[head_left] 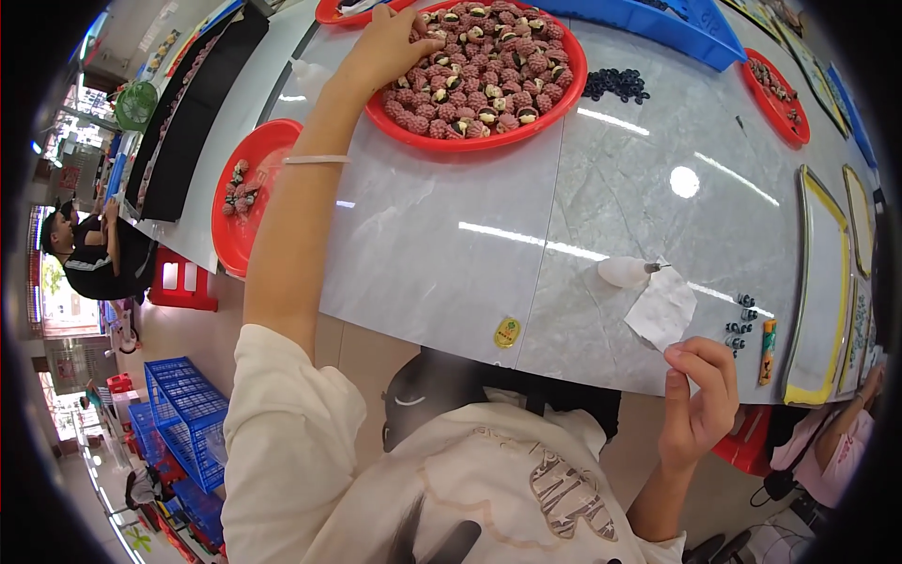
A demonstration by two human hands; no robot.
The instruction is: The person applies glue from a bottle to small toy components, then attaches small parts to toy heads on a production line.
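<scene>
My left hand (390, 47) reaches to the left part of a heap of pink knobbly pieces (484, 80), some showing cream and black parts. Its thumb and fingers look apart over the pieces; some fingers are hidden. The heap fills a red plate (451, 146). At the table's near edge my right hand (700, 399) is closed, thumb and fingertips drawn together; whatever they hold, if anything, is too small to make out. Just beyond them lies a crumpled white paper (662, 308). A small white bottle (625, 272) lies on its side, its thin dark tip over the paper.
Small dark pieces (615, 85) lie beside the heaped plate, near a blue tray (658, 28). Red plates stand left (272, 141) and far right (780, 99). Small teal pieces (740, 324) and an orange tube (768, 352) lie right. A person (94, 249) is at left.
</scene>
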